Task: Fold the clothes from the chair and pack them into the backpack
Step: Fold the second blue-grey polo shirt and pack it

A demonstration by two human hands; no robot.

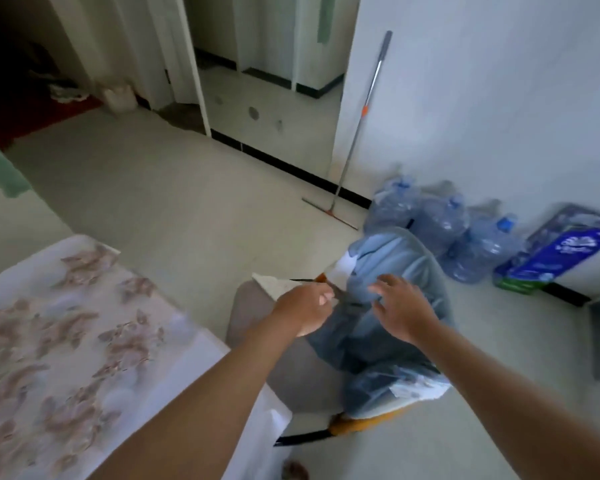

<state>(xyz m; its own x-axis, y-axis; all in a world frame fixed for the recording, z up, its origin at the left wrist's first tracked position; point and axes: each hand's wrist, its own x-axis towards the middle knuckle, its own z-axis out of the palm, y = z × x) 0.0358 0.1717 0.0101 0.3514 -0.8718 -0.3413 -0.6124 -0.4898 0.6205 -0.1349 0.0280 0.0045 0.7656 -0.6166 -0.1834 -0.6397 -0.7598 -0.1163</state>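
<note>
Two: left hand, right hand, over clothes.

Both bare arms reach forward and down from the lower edge of the view, drawing closer together toward the wrists. The left hand has its fingers curled inward, and blur hides whether they grip anything. Just to its right, not touching it, the right hand is palm down, fingers spread and relaxed.
</note>
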